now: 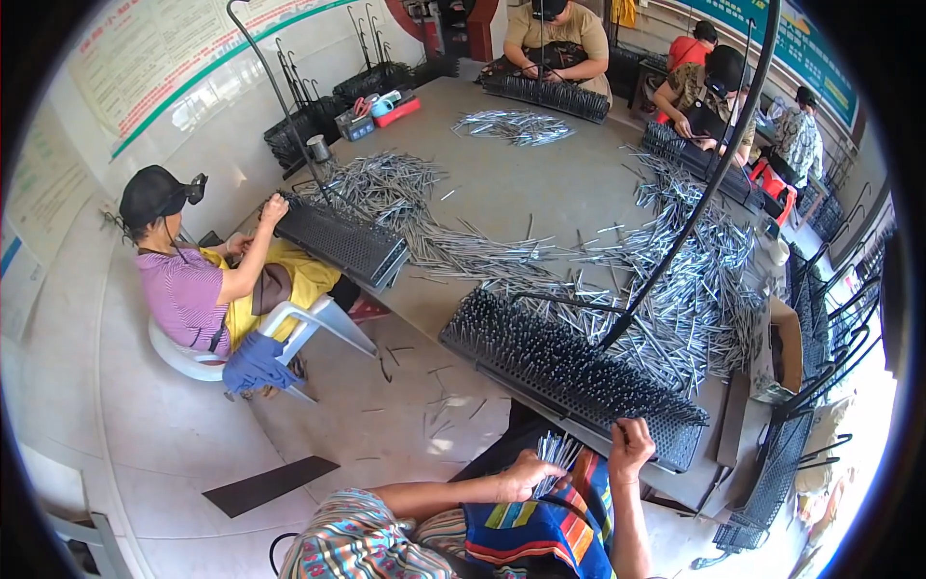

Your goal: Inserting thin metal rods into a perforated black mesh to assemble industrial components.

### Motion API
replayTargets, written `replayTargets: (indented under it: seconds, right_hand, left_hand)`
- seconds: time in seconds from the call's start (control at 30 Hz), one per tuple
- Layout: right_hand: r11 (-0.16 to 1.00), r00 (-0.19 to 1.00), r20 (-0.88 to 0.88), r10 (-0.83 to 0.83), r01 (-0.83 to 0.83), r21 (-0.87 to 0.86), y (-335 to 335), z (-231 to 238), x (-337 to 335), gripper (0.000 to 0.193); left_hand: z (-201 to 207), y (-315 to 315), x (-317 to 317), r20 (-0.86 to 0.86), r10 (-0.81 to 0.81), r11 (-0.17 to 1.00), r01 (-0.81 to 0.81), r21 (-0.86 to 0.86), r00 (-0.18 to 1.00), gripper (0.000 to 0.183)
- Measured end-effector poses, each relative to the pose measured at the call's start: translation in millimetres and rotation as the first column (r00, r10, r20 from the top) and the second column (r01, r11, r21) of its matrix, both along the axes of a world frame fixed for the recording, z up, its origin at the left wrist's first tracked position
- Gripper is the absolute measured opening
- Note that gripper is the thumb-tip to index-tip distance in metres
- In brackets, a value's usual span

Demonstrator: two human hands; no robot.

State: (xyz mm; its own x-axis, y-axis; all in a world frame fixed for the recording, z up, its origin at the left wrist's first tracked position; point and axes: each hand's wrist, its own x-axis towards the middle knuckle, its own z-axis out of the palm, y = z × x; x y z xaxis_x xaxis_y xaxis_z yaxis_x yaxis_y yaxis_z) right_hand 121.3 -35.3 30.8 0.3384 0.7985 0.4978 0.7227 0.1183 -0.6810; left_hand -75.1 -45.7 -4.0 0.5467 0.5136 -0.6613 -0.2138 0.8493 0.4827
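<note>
My left hand is closed around a bunch of thin silvery metal rods, held low over my colourful striped cloth. My right hand is raised at the near right edge of a long black perforated rack. Its fingers are curled together, and anything between them is too small to make out. Dark upright pins stand densely across most of the rack, while bare holes show along its near right side. From the rack rises a long black hooked bar.
Loose rods lie heaped behind the rack across the table. An open cardboard box and more black racks are at right. A seated co-worker holds another rack at left; others sit beyond. A dark strip lies on the floor.
</note>
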Motion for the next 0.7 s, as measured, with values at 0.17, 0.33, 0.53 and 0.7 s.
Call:
replayTargets:
  seconds: [0.17, 0.33, 0.53, 0.7]
  right_hand:
    - [0.999, 0.994, -0.103, -0.022, 0.019, -0.029, 2, -6, -4, 0.008]
    - [0.988, 0.95, -0.279, -0.137, 0.112, -0.103, 13, -13, 7, 0.008]
    - [0.992, 0.995, -0.084, -0.058, 0.048, -0.114, 4, -5, 5, 0.012]
    - [0.962, 0.982, -0.104, -0.16, 0.132, -0.238, -12, -7, 6, 0.012]
  left_hand:
    - [3, 10, 2, -0.035, 0.014, 1.0, -0.014, -0.02, 0.999, 0.013]
    - [14, 16, -4, 0.017, 0.005, 1.0, -0.005, -0.007, 1.0, 0.01]
    - [9, 4, -2, 0.016, 0.003, 0.997, -0.001, -0.081, 1.0, 0.014]
    - [19, 5, 0, 0.006, 0.063, 0.983, -0.061, -0.175, 0.998, 0.015]
